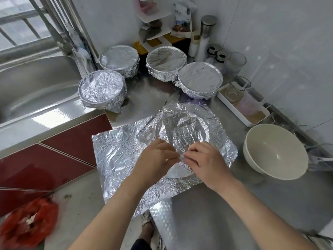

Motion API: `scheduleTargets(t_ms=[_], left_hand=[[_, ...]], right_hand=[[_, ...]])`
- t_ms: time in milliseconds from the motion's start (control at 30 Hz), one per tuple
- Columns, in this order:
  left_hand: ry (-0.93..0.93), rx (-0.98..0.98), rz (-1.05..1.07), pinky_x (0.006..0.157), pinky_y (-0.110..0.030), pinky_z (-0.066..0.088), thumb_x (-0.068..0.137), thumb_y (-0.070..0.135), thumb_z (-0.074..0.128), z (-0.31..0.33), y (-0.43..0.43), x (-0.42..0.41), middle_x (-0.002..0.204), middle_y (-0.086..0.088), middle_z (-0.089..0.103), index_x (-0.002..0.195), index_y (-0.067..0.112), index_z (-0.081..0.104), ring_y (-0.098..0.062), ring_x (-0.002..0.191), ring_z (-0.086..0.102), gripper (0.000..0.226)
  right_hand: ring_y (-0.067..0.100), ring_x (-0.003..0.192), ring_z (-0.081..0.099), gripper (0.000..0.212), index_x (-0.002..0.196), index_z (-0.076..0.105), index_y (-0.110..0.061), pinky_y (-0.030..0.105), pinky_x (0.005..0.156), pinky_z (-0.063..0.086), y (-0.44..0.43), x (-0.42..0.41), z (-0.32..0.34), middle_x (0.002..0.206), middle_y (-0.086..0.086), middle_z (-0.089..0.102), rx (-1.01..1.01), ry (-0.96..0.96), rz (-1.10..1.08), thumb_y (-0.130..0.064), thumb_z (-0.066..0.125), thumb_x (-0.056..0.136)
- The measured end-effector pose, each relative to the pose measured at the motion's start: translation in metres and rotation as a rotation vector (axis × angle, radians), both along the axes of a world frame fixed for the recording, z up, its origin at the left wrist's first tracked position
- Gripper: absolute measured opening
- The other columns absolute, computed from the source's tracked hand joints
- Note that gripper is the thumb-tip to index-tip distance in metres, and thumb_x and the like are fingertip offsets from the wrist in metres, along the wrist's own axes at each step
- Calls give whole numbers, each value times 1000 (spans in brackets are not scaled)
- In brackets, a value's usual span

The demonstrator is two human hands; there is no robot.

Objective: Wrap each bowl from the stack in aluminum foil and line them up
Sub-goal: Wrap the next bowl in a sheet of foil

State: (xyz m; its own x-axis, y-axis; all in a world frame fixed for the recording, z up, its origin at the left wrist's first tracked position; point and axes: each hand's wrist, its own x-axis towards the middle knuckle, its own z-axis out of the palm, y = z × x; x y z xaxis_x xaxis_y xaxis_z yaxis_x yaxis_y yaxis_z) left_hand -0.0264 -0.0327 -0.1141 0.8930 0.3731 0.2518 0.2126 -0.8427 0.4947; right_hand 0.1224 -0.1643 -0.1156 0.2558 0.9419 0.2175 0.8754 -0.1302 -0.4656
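Note:
A crumpled aluminum foil sheet [119, 152] lies over a bowl [183, 130] at the counter's front edge, its left part hanging past the edge. My left hand [156, 157] and my right hand [205, 159] meet at the bowl's near rim, both pinching the foil there. Several foil-wrapped bowls stand behind: one at the left [101, 90], one further back [119, 60], one at the back middle [165, 62] and one at the right [200, 80]. A bare white bowl [275, 150] sits to the right.
A steel sink [36, 83] lies to the left. Jars and bottles [207, 37] and a white tray [243, 105] with containers line the back and right wall. A red bag [27, 224] lies on the floor below left.

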Motion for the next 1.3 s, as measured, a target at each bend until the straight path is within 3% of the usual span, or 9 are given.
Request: scheduleTargets(t_ms=[300,533,667,800,900,1033,1100,1233,1300], left_hand=[[56,-49,-39,69,-25,48,85,51,57,-9,7,-11,90,11,69,92,28,78,-12,89,56,32],[28,36,-39,65,-25,48,84,40,65,-6,5,-5,85,8,69,90,23,79,-15,84,58,22],[6,118,-21,60,-30,52,84,33,64,-10,3,0,81,6,68,85,19,78,-18,78,58,20],[-36,185,-7,64,-29,49,84,25,68,-12,1,-1,80,6,68,83,16,77,-16,80,55,13],[-102,213,20,67,-26,47,78,12,78,-10,2,1,81,3,68,82,13,77,-18,84,56,5],[-152,241,21,75,-26,48,85,10,65,-6,10,0,87,1,70,84,12,76,-20,92,56,12],[-137,234,32,75,-28,50,84,8,66,-4,16,-3,90,0,70,86,12,76,-20,95,57,12],[-51,167,81,73,-34,57,77,8,78,-7,21,-13,93,0,72,90,12,78,-21,98,62,14],[-27,136,99,75,-37,58,78,10,78,-8,21,-17,95,-1,73,92,12,78,-21,99,63,14]], right_hand=[[18,80,56,14,85,72,-15,33,68,46,0,6,-2,86,-3,61,-28,-147,210,-27,77,80],[20,78,57,12,88,72,-14,33,66,44,0,10,-2,86,0,61,-6,-220,204,-24,74,83],[20,73,50,12,80,66,-13,28,67,36,1,3,-13,81,1,57,6,-348,168,-5,75,77],[24,69,49,21,78,64,-8,32,63,43,3,-7,-15,74,6,54,123,-397,114,4,48,84],[23,66,48,36,82,66,-6,32,63,38,8,-13,-7,72,6,52,149,-412,84,1,30,85],[24,62,45,57,74,60,-7,31,60,33,16,-23,5,69,6,49,207,-377,2,-6,8,97],[23,62,44,51,74,59,-8,32,58,36,20,-30,3,69,6,48,213,-357,-40,-3,14,97],[19,72,48,2,89,65,-12,31,66,42,25,-37,-10,79,1,54,107,-261,-30,-12,63,90],[16,82,52,19,102,67,-16,32,76,43,21,-34,-10,89,-2,58,58,-137,-11,-31,60,92]])
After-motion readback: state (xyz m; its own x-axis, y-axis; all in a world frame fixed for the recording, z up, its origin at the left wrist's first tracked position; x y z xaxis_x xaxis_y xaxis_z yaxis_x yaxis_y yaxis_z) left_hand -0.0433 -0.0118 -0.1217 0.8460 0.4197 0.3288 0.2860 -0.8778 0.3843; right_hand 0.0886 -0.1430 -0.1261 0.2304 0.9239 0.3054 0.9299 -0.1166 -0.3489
